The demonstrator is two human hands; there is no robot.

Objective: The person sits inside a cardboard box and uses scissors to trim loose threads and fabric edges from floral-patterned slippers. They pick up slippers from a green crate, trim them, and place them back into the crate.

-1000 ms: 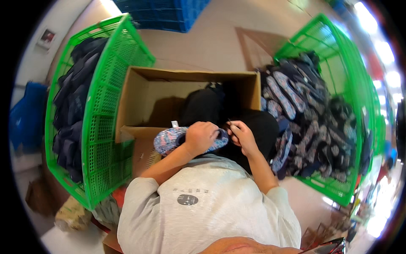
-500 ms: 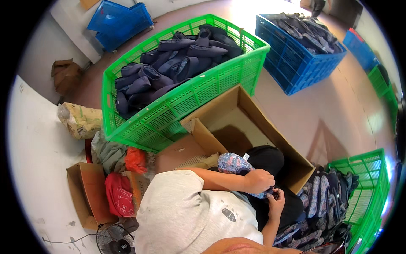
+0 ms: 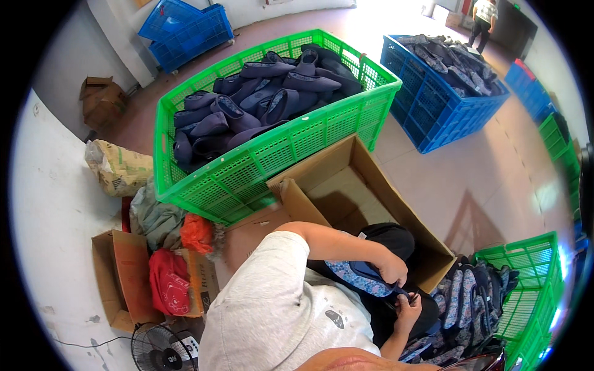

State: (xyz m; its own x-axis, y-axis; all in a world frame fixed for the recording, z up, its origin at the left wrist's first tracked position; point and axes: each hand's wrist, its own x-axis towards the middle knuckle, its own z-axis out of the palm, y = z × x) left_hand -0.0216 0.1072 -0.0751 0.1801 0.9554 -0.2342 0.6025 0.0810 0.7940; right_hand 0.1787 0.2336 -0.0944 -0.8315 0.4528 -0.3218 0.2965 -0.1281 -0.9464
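Note:
A blue floral slipper (image 3: 361,279) with a dark inside lies across my lap on black trousers. My left hand (image 3: 392,269) reaches over it, closed on the end farther from my body on the right. Just below, my right hand (image 3: 408,308) pinches the same end, its fingertips close to those of my left. What lies between the fingertips is too small to make out. An open cardboard box (image 3: 396,185) stands right in front of my knees.
Beyond the box stands a green crate (image 3: 278,143) heaped with dark slippers. To its right, a blue crate (image 3: 433,123) holds more. Floral slippers (image 3: 464,297) fill a green crate (image 3: 526,309) at my right. A fan (image 3: 162,352) stands at lower left; a person (image 3: 482,25) is far off.
The slipper has turned, so its opening now shows. My hands stay together at its end, slightly lower. The view has shifted up a little, and the distant person shows more fully.

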